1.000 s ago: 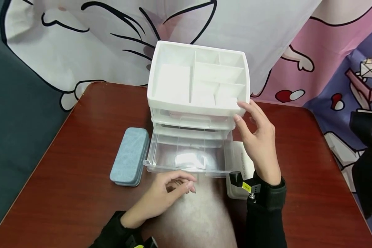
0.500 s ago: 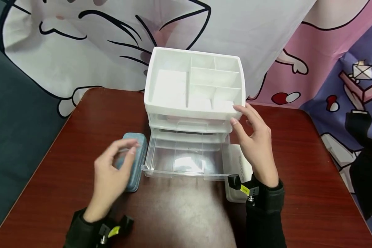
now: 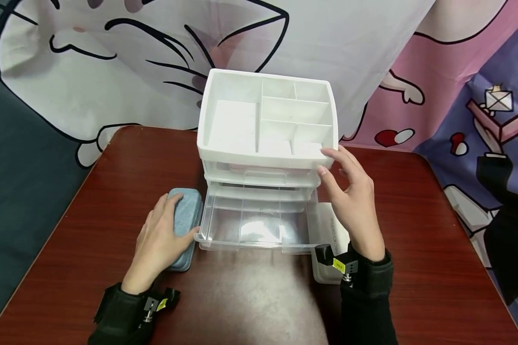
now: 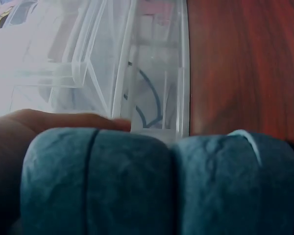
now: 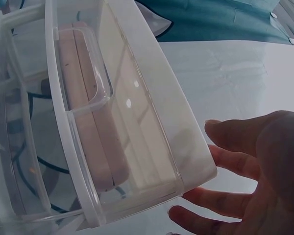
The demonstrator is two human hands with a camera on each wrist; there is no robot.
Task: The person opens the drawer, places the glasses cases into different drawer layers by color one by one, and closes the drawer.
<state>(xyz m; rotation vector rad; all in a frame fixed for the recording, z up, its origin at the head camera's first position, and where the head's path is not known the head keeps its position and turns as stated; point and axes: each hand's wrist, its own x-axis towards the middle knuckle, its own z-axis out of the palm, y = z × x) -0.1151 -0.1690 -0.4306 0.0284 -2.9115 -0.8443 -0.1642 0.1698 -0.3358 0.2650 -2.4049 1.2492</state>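
My left hand (image 3: 155,242) grips a light-blue glasses case (image 3: 187,211) lying left of the white drawer organizer (image 3: 267,155). The fingers lie along its left side and the thumb reaches past its right edge, beside the pulled-out drawer. The left wrist view shows the rounded blue end of the glasses case (image 4: 122,181) close up, with the thumb (image 4: 63,120) behind it. My right hand (image 3: 349,199) touches the organizer's front right corner with relaxed fingertips. In the right wrist view those fingers (image 5: 235,164) sit at the white corner, and a pink case (image 5: 90,112) shows inside the upper drawer.
The clear lower drawer (image 3: 261,223) is pulled out and holds nothing. A whitish case with lettering (image 3: 326,268) lies right of it, partly under my right forearm. The organizer's top has a compartment tray (image 3: 237,124). A printed curtain (image 3: 354,38) hangs behind the brown table (image 3: 259,306).
My left hand has moved left from in front of the drawer and come down onto the blue glasses case. The right hand has stayed at the organizer's corner. The head view has shifted slightly.
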